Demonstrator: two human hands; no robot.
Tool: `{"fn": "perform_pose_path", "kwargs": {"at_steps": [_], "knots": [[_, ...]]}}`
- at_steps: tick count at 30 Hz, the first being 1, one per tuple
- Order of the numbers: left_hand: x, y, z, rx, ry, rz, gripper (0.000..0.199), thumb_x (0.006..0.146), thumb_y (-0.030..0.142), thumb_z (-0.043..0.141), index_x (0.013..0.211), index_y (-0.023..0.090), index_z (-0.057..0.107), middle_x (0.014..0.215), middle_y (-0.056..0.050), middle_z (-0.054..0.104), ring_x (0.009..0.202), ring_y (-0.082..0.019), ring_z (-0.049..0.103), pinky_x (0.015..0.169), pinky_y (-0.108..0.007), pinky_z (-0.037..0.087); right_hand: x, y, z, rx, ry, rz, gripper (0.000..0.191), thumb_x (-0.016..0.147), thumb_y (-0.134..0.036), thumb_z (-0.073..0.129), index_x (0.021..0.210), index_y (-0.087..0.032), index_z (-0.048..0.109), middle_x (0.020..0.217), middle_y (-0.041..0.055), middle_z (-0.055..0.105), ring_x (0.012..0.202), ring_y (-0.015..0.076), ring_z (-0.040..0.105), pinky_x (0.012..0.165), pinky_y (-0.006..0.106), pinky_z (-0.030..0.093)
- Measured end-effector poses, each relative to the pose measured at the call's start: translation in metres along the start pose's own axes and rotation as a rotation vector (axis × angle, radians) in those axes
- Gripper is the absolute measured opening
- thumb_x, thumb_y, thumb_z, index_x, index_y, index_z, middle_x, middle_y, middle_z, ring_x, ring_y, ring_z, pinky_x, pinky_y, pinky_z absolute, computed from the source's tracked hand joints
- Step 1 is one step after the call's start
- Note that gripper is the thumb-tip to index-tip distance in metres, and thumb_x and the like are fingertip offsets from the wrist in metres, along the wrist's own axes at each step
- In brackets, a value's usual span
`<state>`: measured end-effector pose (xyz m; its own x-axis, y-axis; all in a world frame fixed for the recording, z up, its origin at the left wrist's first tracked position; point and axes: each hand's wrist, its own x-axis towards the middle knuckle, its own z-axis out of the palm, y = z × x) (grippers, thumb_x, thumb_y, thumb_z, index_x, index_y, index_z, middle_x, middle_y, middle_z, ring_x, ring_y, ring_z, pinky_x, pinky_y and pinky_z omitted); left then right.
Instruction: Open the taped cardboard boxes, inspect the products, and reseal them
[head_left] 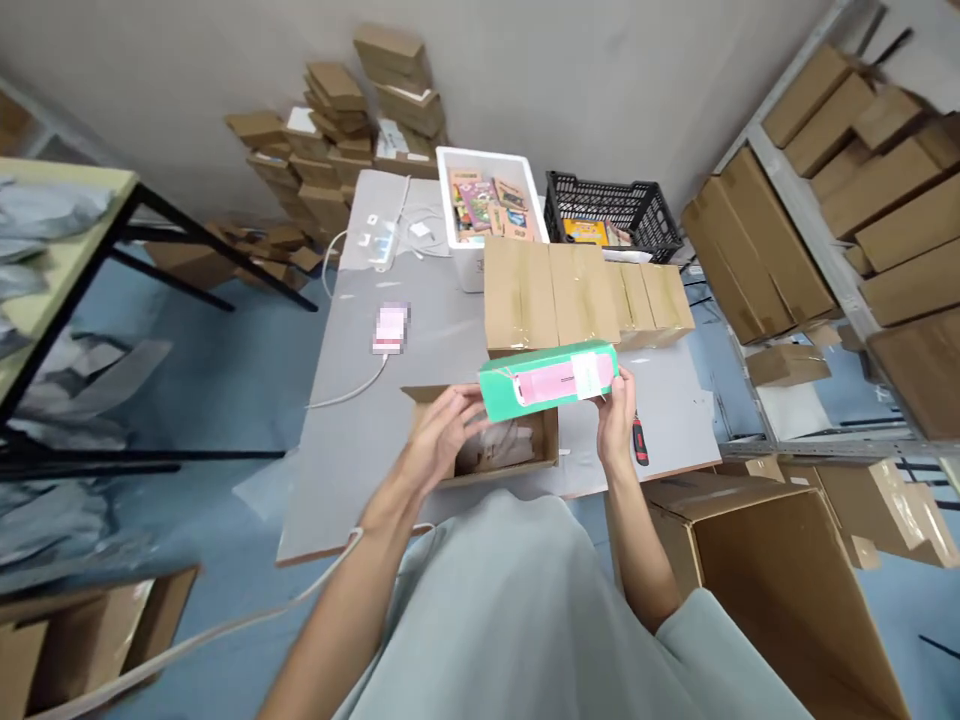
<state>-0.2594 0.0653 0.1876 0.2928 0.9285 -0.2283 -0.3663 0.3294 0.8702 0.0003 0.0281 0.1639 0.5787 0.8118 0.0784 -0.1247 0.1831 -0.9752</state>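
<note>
Between my two hands a long green box [504,396] with a pink picture on its face is held up, tilted slightly higher at its right end. My right hand [618,412] grips that right end, thumb on the front. At the box's left end, my left hand [448,428] has its fingers stretched out, touching or just beside the edge. Below the box an open cardboard carton [550,448] stands on the table, with crumpled pale packing paper [501,446] inside. A red and black tool [640,442] lies right of my right hand.
Closed brown boxes [525,295] stand behind the carton. A white foam bin [465,265] and a black crate [645,215] hold small packages. A pixelated item [391,328] with a cable lies left. A large open carton [780,570] stands by my right side; shelves flank the table.
</note>
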Motion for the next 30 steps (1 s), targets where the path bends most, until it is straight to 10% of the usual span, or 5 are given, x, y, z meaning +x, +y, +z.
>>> {"fn": "perform_pose_path", "kwargs": {"at_steps": [5,13,18,22,30], "knots": [[-0.015,-0.024,0.031,-0.156,-0.013,-0.180,0.056,0.085,0.073,0.097,0.086,0.022,0.073,0.096,-0.008,0.081,0.098,-0.029,0.081,0.093,-0.046,0.073,0.049,-0.006,0.018,0.247,0.008,0.193,0.054,0.095,-0.080,0.067,0.098,-0.026,0.065,0.092,0.0017,0.076,0.091,0.0225,0.075,0.084,0.034,0.064],[-0.040,-0.033,0.082,-0.321,-0.222,-0.218,0.048,0.082,0.047,0.105,0.114,0.027,0.076,0.122,-0.008,0.086,0.113,-0.031,0.084,0.116,-0.056,0.066,0.081,-0.018,0.064,0.422,-0.169,0.299,0.064,0.096,-0.085,0.066,0.074,-0.032,0.039,0.062,-0.0057,0.044,0.057,0.0176,0.046,0.062,0.035,0.058],[-0.045,-0.012,0.082,-0.149,-0.095,-0.079,0.053,0.078,0.048,0.105,0.113,0.028,0.070,0.116,-0.003,0.083,0.105,-0.028,0.082,0.098,-0.047,0.070,0.084,-0.011,0.071,0.366,-0.205,0.178,0.058,0.096,-0.085,0.062,0.082,-0.030,0.051,0.076,-0.0013,0.059,0.077,0.0227,0.064,0.081,0.039,0.063],[-0.043,-0.008,0.076,0.133,0.141,0.106,0.052,0.072,0.039,0.104,0.105,0.028,0.066,0.114,-0.002,0.079,0.104,-0.024,0.079,0.084,-0.032,0.065,0.078,-0.009,0.047,0.207,-0.312,0.046,0.060,0.089,-0.077,0.075,0.120,-0.027,0.068,0.127,0.0111,0.081,0.120,0.0294,0.077,0.100,0.044,0.064],[-0.052,0.014,0.070,0.939,0.246,0.557,0.029,0.080,0.025,0.081,0.107,0.033,0.080,0.147,-0.007,0.075,0.139,-0.038,0.072,0.124,-0.055,0.057,0.068,-0.012,-0.010,0.063,-0.494,0.022,0.077,0.098,-0.083,0.073,0.146,-0.023,0.069,0.154,0.0175,0.075,0.127,0.0305,0.079,0.105,0.046,0.067]]}}
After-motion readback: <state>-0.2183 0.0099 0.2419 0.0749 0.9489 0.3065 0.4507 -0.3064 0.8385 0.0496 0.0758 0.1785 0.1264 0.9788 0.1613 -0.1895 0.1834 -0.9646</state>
